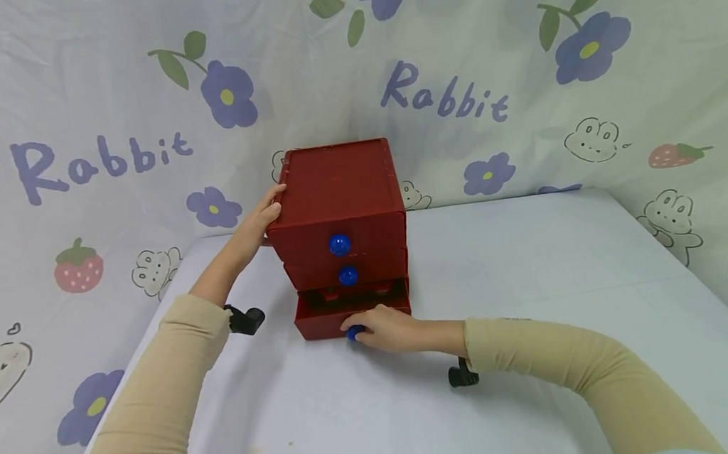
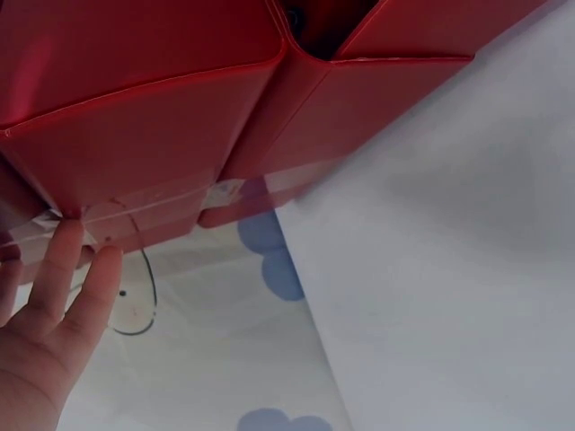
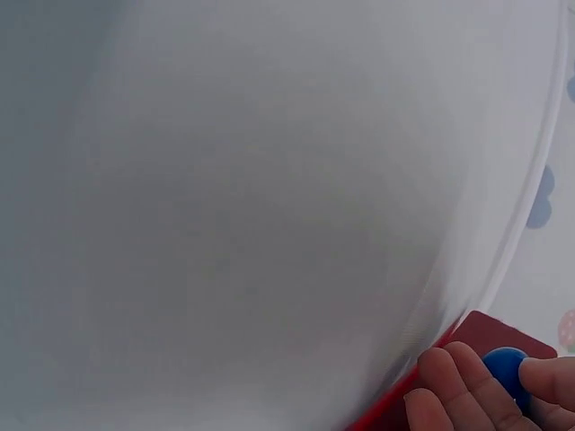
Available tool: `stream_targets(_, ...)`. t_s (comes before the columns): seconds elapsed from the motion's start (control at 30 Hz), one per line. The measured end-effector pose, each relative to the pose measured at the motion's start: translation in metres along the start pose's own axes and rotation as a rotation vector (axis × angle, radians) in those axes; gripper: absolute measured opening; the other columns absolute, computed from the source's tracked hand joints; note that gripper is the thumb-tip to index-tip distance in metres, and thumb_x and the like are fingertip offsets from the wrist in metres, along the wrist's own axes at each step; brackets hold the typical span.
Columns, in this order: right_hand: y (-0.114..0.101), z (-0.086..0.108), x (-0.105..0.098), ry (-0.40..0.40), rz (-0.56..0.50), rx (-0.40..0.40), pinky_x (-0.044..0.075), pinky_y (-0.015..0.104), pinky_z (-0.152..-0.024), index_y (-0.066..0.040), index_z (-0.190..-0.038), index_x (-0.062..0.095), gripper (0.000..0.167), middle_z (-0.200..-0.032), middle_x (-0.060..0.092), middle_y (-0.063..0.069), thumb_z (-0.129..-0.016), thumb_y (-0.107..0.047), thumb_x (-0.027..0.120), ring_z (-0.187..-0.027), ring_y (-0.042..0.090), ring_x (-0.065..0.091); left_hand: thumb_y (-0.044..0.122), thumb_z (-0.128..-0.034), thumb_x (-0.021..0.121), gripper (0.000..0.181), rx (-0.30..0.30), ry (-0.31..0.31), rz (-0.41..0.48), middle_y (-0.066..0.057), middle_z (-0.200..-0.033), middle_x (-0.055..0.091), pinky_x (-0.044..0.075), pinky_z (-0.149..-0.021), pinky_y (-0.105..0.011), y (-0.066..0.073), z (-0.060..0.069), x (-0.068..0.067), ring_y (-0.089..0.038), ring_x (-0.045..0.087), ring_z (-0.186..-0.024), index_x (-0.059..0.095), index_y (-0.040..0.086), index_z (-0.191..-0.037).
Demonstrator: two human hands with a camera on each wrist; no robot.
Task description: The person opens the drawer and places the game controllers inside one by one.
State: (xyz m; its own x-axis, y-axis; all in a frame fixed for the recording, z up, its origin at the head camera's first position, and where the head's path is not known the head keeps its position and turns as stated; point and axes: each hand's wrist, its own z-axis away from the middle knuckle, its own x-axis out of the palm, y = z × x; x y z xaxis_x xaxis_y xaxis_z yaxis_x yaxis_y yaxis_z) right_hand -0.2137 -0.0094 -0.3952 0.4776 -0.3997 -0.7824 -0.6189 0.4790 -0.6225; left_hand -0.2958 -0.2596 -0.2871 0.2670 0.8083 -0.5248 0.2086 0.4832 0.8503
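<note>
A red drawer cabinet (image 1: pixel 338 186) with blue round knobs stands on the table. Its two upper drawers are closed, and the bottom drawer (image 1: pixel 320 327) is pulled partly out. My right hand (image 1: pixel 385 329) pinches the blue knob (image 3: pixel 507 368) of that bottom drawer between thumb and fingers. At the cabinet's left side, my left hand (image 1: pixel 257 225) rests against the upper edge with its fingers extended. The left wrist view shows the left fingers (image 2: pixel 56 269) along the red side wall. What little shows of the drawer's inside in the head view is dark.
A white table (image 1: pixel 508 265) carries the cabinet near its back edge. Behind hangs a patterned cloth (image 1: pixel 300 68) with flowers, rabbits and lettering. Black camera mounts (image 1: pixel 246 320) stick out from both wrists.
</note>
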Motion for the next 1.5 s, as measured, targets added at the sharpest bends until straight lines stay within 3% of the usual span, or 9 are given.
stream_targets(0.27,0.005,-0.005,-0.002,0.010,0.016,0.023,0.033,0.014,-0.047,-0.010,-0.120,0.060,0.030,-0.065,0.050,-0.002,-0.090,-0.010,0.057,-0.045,0.004,0.035,0.043,-0.0953,0.023,0.057,-0.003,0.009,0.003,-0.012,-0.151,0.013,0.032,-0.091,-0.060,0.001,0.000,0.001,-0.042,0.033,-0.124,0.007,0.026,-0.147)
stream_targets(0.5,0.008,-0.009,-0.003,0.034,0.028,0.030,0.035,0.014,-0.051,-0.009,-0.120,0.059,0.030,-0.085,0.061,0.002,-0.090,-0.009,0.057,-0.056,0.006,0.040,0.040,-0.0954,0.022,0.056,-0.010,0.003,0.021,-0.012,-0.151,0.011,0.031,-0.091,-0.061,0.004,0.001,0.001,-0.042,0.033,-0.124,0.006,0.026,-0.147)
stream_targets(1.03,0.014,-0.020,-0.007,0.042,0.013,0.064,0.032,0.015,-0.049,-0.005,-0.121,0.057,0.032,-0.072,0.049,-0.001,-0.090,-0.005,0.054,-0.050,0.006,0.037,0.043,-0.0954,0.023,0.056,0.013,0.003,0.007,-0.012,-0.150,0.014,0.035,-0.088,-0.055,0.003,0.002,0.001,-0.041,0.035,-0.122,0.008,0.026,-0.147)
stream_targets(1.5,0.019,-0.028,-0.013,0.058,0.014,0.055,0.036,0.016,-0.053,-0.004,-0.120,0.057,0.032,-0.098,0.060,0.009,-0.089,-0.002,0.053,-0.057,0.008,0.044,0.042,-0.0949,0.022,0.056,0.022,-0.002,0.012,-0.013,-0.149,0.015,0.034,-0.088,-0.055,0.001,0.000,0.000,-0.041,0.036,-0.120,0.009,0.025,-0.147)
